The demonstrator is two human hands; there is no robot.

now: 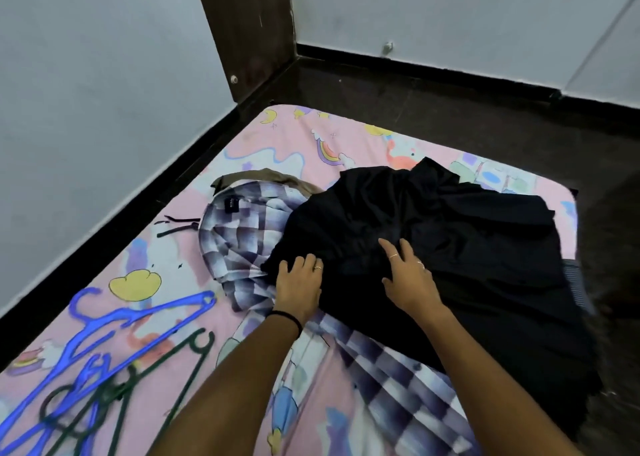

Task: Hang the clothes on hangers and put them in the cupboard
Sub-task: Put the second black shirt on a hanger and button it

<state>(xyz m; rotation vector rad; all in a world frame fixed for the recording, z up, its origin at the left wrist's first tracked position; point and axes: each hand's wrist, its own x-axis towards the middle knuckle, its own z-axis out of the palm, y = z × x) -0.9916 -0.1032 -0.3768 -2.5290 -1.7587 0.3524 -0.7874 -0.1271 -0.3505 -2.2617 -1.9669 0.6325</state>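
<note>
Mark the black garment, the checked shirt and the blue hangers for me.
black garment [450,234], head view, on the middle of the dark cloth.
checked shirt [242,234], head view, on the chest panel below the collar.
blue hangers [114,331], head view, on a blue arm at the left.

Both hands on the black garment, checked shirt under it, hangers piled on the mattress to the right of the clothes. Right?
Not quite: the head view shows the hangers to the left of the clothes, not the right. The rest holds: left hand and right hand both rest on the black garment, the checked shirt lies under it, all on the mattress.
</note>
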